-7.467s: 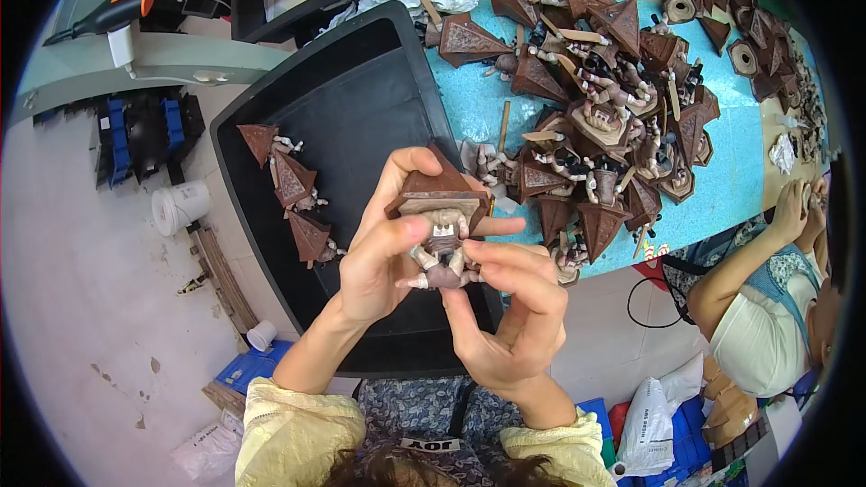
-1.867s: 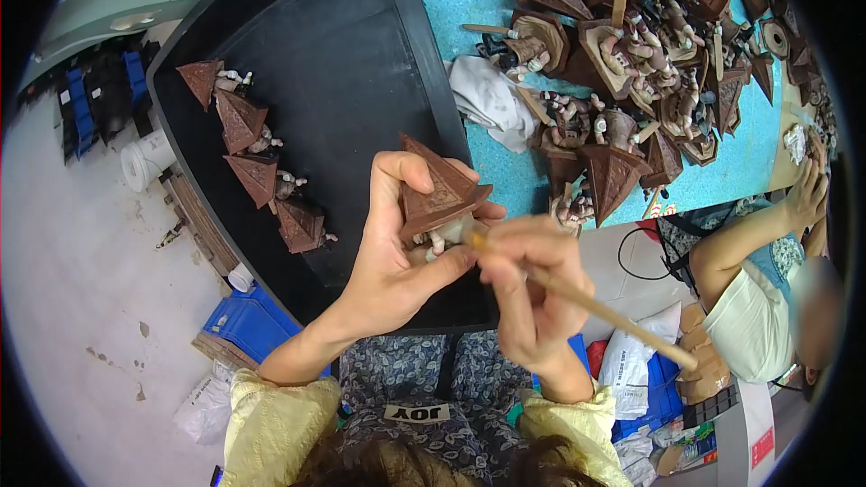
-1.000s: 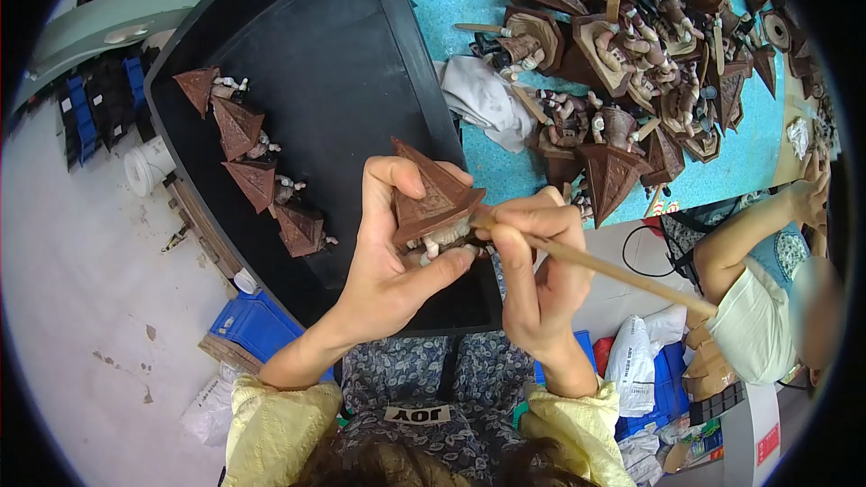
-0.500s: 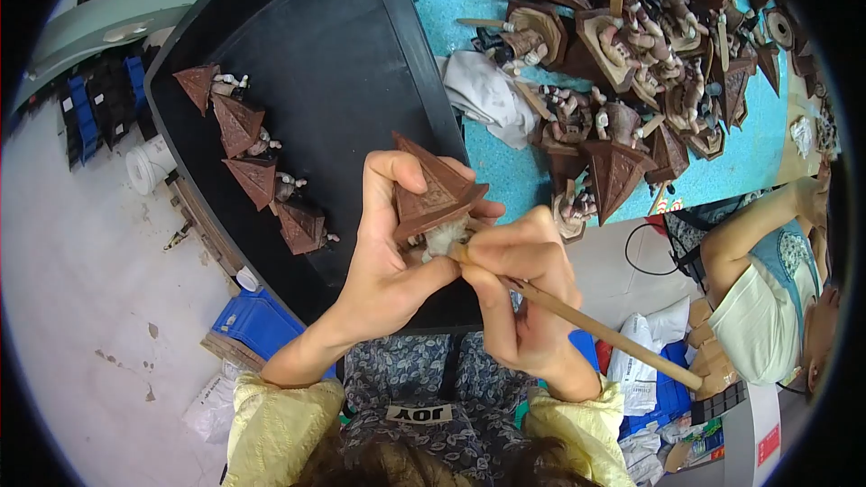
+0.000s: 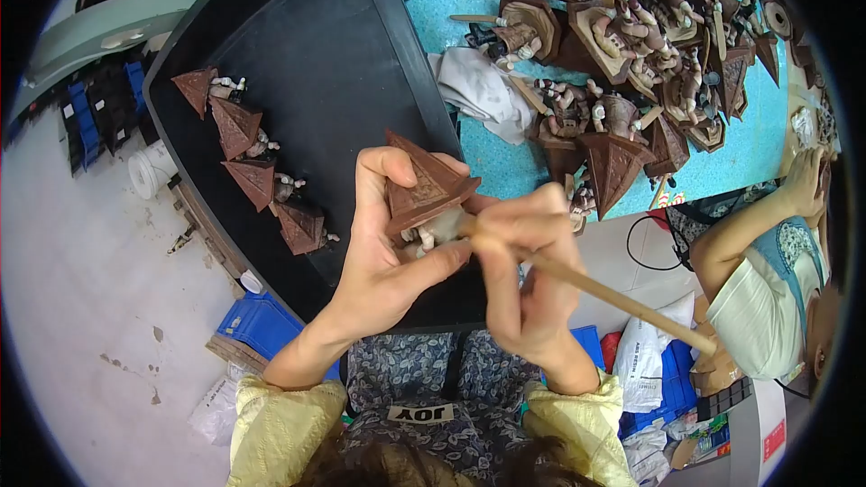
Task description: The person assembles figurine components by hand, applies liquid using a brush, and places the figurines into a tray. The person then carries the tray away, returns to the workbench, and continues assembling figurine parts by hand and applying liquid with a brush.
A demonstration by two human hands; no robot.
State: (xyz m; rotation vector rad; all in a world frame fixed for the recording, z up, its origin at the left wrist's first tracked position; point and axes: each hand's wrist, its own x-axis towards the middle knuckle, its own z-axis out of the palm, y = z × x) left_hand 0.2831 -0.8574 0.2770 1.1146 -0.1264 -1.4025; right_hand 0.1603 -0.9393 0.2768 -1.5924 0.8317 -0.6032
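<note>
My left hand [image 5: 383, 243] is closed around a figurine [image 5: 424, 194] with a brown, pointed, carved-looking base turned upward. Its pale figure part hangs below that base, partly covered by my fingers and thumb. Between the fingertips of my right hand [image 5: 532, 261] is a brush [image 5: 622, 299] with a long wooden handle slanting down to the right. The brush's pale bristles are smeared by motion beside the figure's underside; whether they touch it I cannot tell.
Several similar figurines [image 5: 275, 182] line the left side of the black tray [image 5: 316, 45]. Many more lie heaped on the blue table [image 5: 496, 167], near a grey cloth [image 5: 483, 95]. Another person's arm [image 5: 753, 221] is at the right. Blue bins [image 5: 262, 325] stand below.
My right hand and the brush have shifted slightly up, and the bristles are now blurred. The figurine in my left hand has moved a little to the left.
</note>
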